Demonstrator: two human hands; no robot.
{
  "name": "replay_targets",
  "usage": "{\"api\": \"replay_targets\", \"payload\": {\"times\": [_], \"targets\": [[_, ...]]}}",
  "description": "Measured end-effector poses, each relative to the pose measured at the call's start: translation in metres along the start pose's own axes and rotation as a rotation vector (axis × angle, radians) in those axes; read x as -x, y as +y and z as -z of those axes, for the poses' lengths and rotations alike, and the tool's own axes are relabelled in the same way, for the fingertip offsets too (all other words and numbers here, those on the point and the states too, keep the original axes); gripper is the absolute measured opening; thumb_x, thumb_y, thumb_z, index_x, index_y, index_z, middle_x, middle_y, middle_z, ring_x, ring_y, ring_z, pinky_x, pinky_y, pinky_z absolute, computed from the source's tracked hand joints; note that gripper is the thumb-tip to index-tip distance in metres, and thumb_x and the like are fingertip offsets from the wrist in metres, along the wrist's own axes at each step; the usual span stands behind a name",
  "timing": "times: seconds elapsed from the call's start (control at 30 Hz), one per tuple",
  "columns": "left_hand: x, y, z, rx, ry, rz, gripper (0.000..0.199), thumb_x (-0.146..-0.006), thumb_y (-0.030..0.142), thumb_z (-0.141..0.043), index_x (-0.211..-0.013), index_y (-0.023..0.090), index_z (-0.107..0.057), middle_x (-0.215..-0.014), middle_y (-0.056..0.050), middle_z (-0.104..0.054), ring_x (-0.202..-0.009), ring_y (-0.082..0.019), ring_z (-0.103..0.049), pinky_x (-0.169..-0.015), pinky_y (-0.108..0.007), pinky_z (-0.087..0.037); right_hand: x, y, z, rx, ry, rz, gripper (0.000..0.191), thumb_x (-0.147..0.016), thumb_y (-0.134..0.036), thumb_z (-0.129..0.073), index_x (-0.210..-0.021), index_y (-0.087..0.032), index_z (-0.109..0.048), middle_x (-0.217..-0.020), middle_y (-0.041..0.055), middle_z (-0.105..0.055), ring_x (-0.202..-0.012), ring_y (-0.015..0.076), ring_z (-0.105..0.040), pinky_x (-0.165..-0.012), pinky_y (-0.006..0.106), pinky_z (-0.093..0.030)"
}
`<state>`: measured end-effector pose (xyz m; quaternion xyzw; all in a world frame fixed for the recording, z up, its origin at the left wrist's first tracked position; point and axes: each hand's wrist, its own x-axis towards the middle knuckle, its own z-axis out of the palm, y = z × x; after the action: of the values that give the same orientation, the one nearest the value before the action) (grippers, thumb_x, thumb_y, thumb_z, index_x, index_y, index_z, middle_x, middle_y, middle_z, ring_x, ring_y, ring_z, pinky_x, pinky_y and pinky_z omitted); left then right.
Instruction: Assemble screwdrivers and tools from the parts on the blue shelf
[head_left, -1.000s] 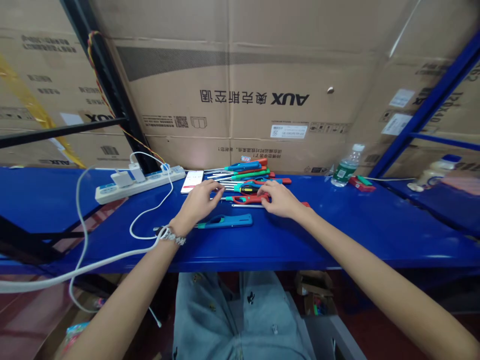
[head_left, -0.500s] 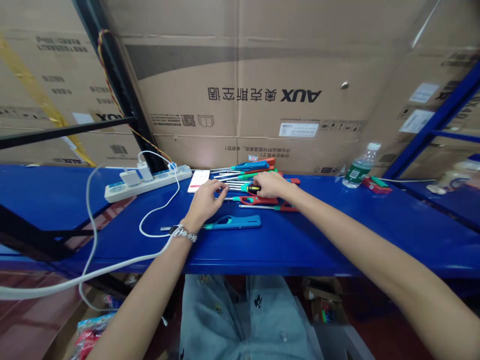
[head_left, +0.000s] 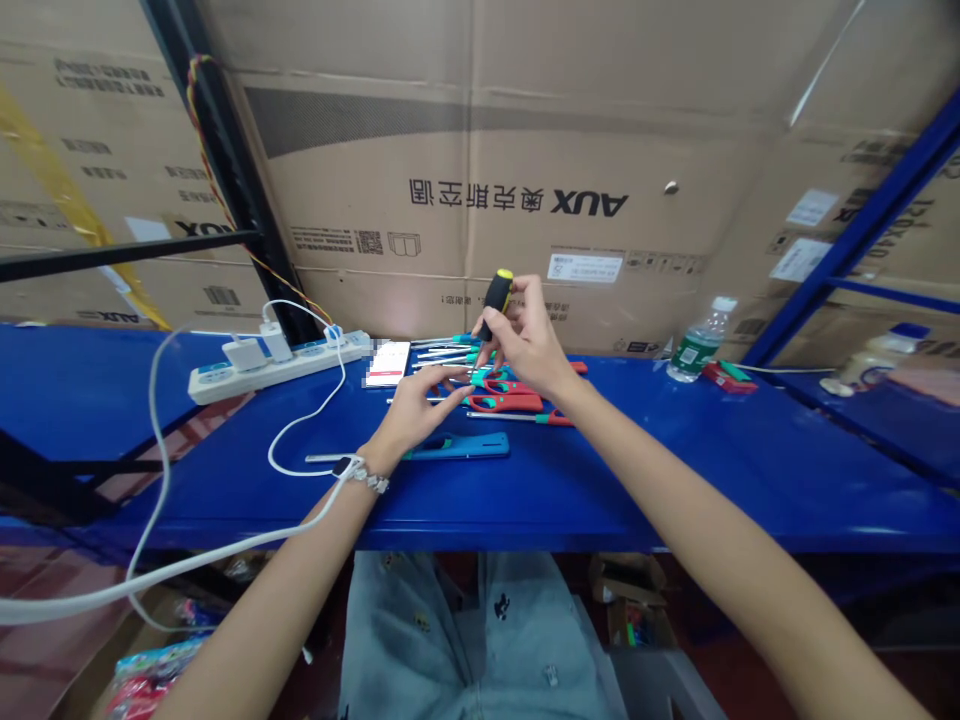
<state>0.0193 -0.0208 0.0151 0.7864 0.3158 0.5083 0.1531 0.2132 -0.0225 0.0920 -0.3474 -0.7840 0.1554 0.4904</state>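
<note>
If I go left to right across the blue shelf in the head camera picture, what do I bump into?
Power strip → phone → left hand → right hand holding a screwdriver → water bottle → red box → white bottle.

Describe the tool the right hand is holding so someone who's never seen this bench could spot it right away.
Start at the blue workbench in front of the big AUX cardboard box. Above the pile of long tools at its back edge, the right hand lifts a short screwdriver. Unlike the blue, green and red tools lying flat, it has a black handle with a yellow cap.
</note>
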Motion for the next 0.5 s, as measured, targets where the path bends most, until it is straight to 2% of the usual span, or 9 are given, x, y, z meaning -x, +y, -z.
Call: {"api": "replay_targets", "payload": {"times": [0.1,0.23,0.3,0.4,0.5], "targets": [[0.001,-0.004,0.0,0.012,-0.055,0.032,0.023,-0.092,0.04,-0.065,-0.09,0.02,-0.076,-0.086,-0.006,-0.078,-0.078,-0.02,-0.069,-0.072,-0.031,-0.052,0.009,0.014,-0.023,-0.356,0.13,-0.053,0.044,-0.097,-0.059,-0.053,-0.125,-0.029,-0.034,-0.101,0.0051,-0.068,-0.055,0.0125,-0.063,-0.045,0.026,-0.049],[0.001,-0.011,0.002,-0.025,-0.074,0.037,0.025,-0.093,0.039,-0.063,-0.087,0.019,-0.076,-0.082,-0.006,-0.077,-0.076,-0.02,-0.069,-0.072,-0.032,-0.053,0.018,0.032,-0.041,-0.582,0.187,-0.151,0.052,-0.084,-0.062,-0.069,-0.113,-0.028,-0.041,-0.082,-0.0016,-0.068,-0.05,0.0128,-0.062,-0.041,0.024,-0.049],[0.001,-0.014,0.003,-0.051,-0.088,0.048,0.024,-0.091,0.039,-0.064,-0.089,0.019,-0.076,-0.084,-0.006,-0.078,-0.074,-0.02,-0.069,-0.069,-0.031,-0.052,0.023,0.036,-0.045,-0.612,0.191,-0.189,0.047,-0.084,-0.063,-0.067,-0.104,-0.026,-0.045,-0.073,-0.0036,-0.066,-0.051,0.0129,-0.063,-0.045,0.024,-0.052],[0.001,-0.017,0.006,-0.105,-0.107,0.077,0.025,-0.088,0.036,-0.062,-0.099,0.018,-0.076,-0.088,-0.006,-0.078,-0.077,-0.021,-0.069,-0.068,-0.031,-0.052,0.031,0.04,-0.046,-0.58,0.208,-0.212,0.044,-0.084,-0.062,-0.067,-0.094,-0.024,-0.047,-0.07,-0.0043,-0.066,-0.053,0.0119,-0.064,-0.052,0.024,-0.056],[0.001,-0.019,0.01,-0.166,-0.107,0.128,0.028,-0.086,0.026,-0.054,-0.104,0.016,-0.074,-0.091,-0.007,-0.078,-0.082,-0.022,-0.07,-0.068,-0.031,-0.053,0.039,0.046,-0.043,-0.544,0.19,-0.252,0.047,-0.083,-0.066,-0.066,-0.091,-0.024,-0.048,-0.069,-0.0037,-0.068,-0.052,0.0117,-0.065,-0.051,0.024,-0.054]]}}
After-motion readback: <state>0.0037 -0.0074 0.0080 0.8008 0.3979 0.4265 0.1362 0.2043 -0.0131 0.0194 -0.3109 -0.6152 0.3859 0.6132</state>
